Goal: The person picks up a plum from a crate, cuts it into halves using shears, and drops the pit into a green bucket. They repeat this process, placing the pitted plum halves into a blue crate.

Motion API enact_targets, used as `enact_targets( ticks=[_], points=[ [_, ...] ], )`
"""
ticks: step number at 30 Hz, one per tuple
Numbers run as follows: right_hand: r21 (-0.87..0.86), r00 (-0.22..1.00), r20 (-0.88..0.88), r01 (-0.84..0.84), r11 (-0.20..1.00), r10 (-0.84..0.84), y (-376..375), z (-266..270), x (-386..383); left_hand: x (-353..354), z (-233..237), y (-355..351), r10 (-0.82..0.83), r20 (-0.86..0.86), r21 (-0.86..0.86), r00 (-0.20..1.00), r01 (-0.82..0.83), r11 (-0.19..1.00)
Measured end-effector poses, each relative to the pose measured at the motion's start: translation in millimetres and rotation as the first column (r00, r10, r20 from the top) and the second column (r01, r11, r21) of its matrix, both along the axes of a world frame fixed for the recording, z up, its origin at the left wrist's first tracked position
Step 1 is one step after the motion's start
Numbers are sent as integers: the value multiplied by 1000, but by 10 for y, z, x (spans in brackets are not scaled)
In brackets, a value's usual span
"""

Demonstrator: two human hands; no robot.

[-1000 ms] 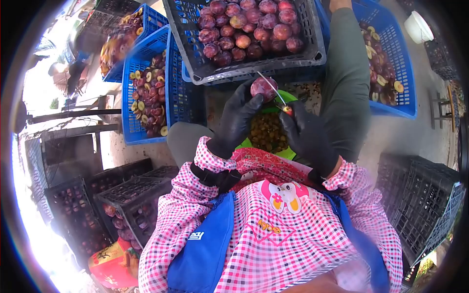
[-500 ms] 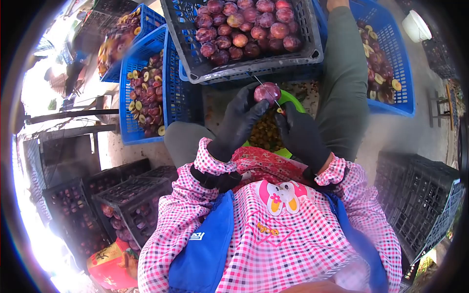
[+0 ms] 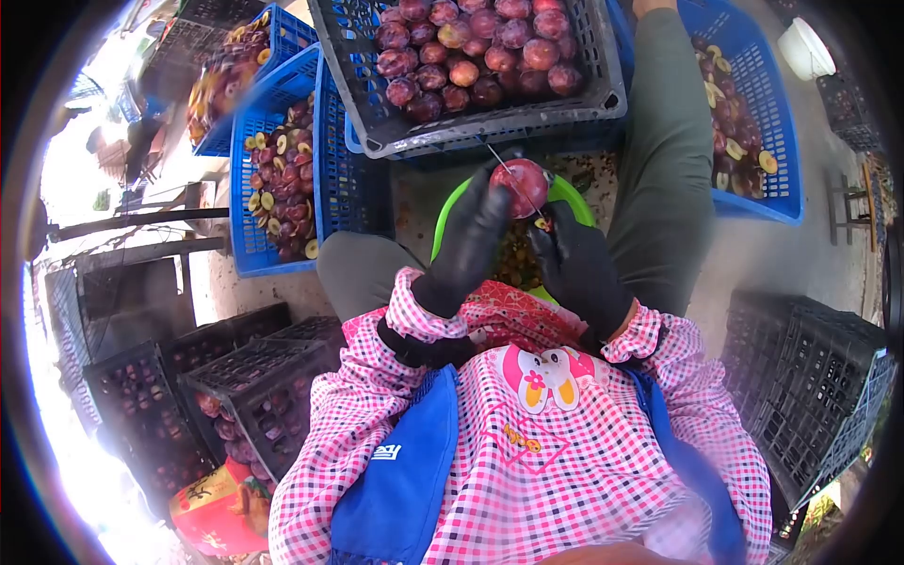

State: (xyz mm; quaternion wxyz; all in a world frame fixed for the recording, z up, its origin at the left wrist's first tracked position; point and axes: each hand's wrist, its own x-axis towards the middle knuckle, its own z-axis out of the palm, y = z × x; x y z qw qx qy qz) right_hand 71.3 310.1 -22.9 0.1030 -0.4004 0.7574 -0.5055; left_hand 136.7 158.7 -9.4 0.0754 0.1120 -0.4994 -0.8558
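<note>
My left hand (image 3: 468, 235), in a black glove, is wrapped round the left side of a red-purple plum (image 3: 521, 188). A thin knife blade (image 3: 499, 160) lies across the plum. Its handle end is in my right hand (image 3: 576, 254), also gloved in black, with the fingers closed at the plum's lower right. A small yellowish bit shows at those fingertips. Both hands are over a green basin (image 3: 443, 221) that holds brownish-yellow pieces. Just beyond them, a black crate (image 3: 377, 141) holds many whole plums (image 3: 471, 56).
Blue crates of cut plums stand at the left (image 3: 247, 188) and right (image 3: 786, 179). Black crates (image 3: 254, 363) with plums are at lower left, and stacked black crates (image 3: 810, 377) at lower right. A white bucket (image 3: 806, 52) stands at upper right.
My left hand has shifted, its fingers now more upright along the plum's left side. The plum has turned and sits slightly further right, and more of the green basin shows.
</note>
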Motion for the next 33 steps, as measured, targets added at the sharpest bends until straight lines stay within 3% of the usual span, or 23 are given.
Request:
enact_targets(
  ticks=[4, 5, 6, 10, 11, 12, 13, 14, 15, 16, 19, 20, 21, 22, 23, 24, 25, 27, 28, 30, 31, 32, 33],
  points=[
    [69, 997, 63, 33, 997, -38, -47, -136, -2, -69, -24, -40, -87, -55, 238, 995, 97, 966],
    [18, 998, 63, 22, 1000, -23, -46, -147, -5, -63, 44, -51, -42, -35, -171, 999, 36, 985],
    [-31, 998, 67, 10, 999, -8, -30, -150, 16, -44, 110, -45, 7, -29, -549, 1000, -22, 835],
    [-39, 999, 17, 31, 999, -31, -38, -90, 20, -69, 24, -109, -29, -52, -485, 998, 0, 875],
    [7, 999, 39, 20, 1000, -20, -32, -93, 25, -44, -15, -69, -21, 12, -71, 1000, 22, 997],
    [52, 998, 57, 3, 999, -6, -26, -97, 35, -22, -26, -40, -33, 71, 354, 997, 6, 935],
    [50, 999, 51, 0, 999, -3, -30, -108, 19, -20, -5, -75, -30, 66, 353, 997, 5, 935],
    [44, 998, 58, -22, 999, 20, -27, -130, -1, -5, 31, -129, -18, 51, -154, 999, 26, 988],
    [43, 996, 74, -42, 998, 39, -2, -141, 18, 23, 62, -137, -14, 41, -617, 999, 37, 786],
    [46, 996, 75, -41, 998, 37, 13, -133, 36, 28, 84, -119, -16, 42, -615, 999, 38, 787],
    [14, 998, 41, -49, 999, 48, -35, -91, 7, -8, 116, -99, 13, 1, -529, 1000, -11, 848],
    [32, 999, 35, -31, 999, 30, -38, -74, 18, 5, 72, -57, 16, 40, -190, 999, -8, 982],
    [54, 999, 32, -13, 998, 11, -27, -72, 46, 23, 51, -21, 4, 81, 179, 997, -18, 984],
    [62, 999, 37, -11, 998, 9, -6, -98, 64, 37, 45, -20, 2, 86, 187, 996, -18, 982],
    [31, 996, 90, -25, 999, 22, 0, -137, 73, 52, 64, -53, 17, 77, -216, 997, 0, 976],
    [-5, 990, 139, -32, 999, 33, -7, -161, 69, 50, 91, -99, 24, 62, -588, 998, 17, 808],
    [-7, 990, 134, -30, 1000, 31, -16, -172, 50, 33, 65, -156, 22, 57, -590, 998, 16, 807],
    [65, 748, 661, -129, 990, 54, -44, -121, 8, 11, -63, -264, -36, 96, -770, 995, 97, 630],
    [62, 750, 659, -129, 990, 56, -25, -45, 7, 29, -114, -292, -36, 93, -773, 995, 95, 628],
    [32, 896, 443, -19, 999, 3, 37, 167, -38, 28, -201, -347, -26, 189, -635, 982, 142, 760],
    [41, 891, 455, -22, 999, 1, 47, 229, -74, 72, -223, -309, -25, 201, -626, 979, 148, 766],
    [54, 972, 231, 37, 998, -49, 51, 274, -134, 122, -236, -240, -68, 186, -333, 980, 128, 934],
    [42, 995, -24, 96, 994, -95, 27, 294, -220, 101, -218, -203, -98, 140, -13, 985, 100, 995]
  ],
)
